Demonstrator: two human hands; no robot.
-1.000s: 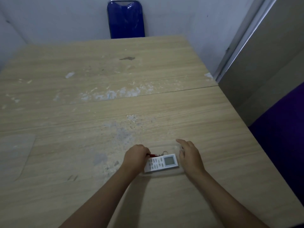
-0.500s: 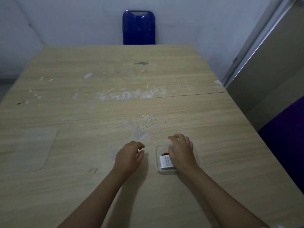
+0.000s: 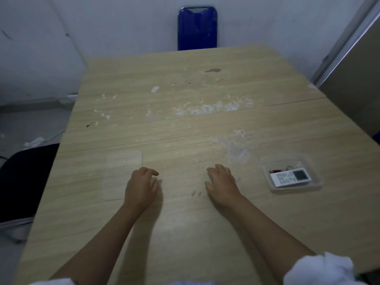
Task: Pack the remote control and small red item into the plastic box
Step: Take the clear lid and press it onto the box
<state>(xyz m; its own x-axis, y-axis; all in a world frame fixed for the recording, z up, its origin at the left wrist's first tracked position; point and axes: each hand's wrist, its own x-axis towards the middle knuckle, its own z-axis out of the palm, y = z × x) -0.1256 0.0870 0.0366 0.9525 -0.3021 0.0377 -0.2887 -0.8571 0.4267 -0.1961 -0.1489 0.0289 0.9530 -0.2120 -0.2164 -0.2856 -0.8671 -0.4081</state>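
A clear plastic box (image 3: pixel 308 161) sits on the wooden table (image 3: pixel 185 112) at the right. Inside it lies a white remote control (image 3: pixel 290 177) with a small screen, and behind the remote a small red item (image 3: pixel 276 170) with a metal ring. A flat clear lid (image 3: pixel 123 173) lies on the table at the left. My left hand (image 3: pixel 141 188) rests beside the lid's right edge with fingers loosely curled and nothing in it. My right hand (image 3: pixel 223 185) hovers left of the box, fingers apart, holding nothing.
A blue chair back (image 3: pixel 197 27) stands behind the table's far edge. A dark seat (image 3: pixel 22 177) is at the left of the table. Grey panels (image 3: pixel 353 75) stand at the right. White scuff marks cover the table's middle.
Both hands have left the box and moved to the left toward the lid. The view has swung left, so the box with the remote and red item now lies at the right.
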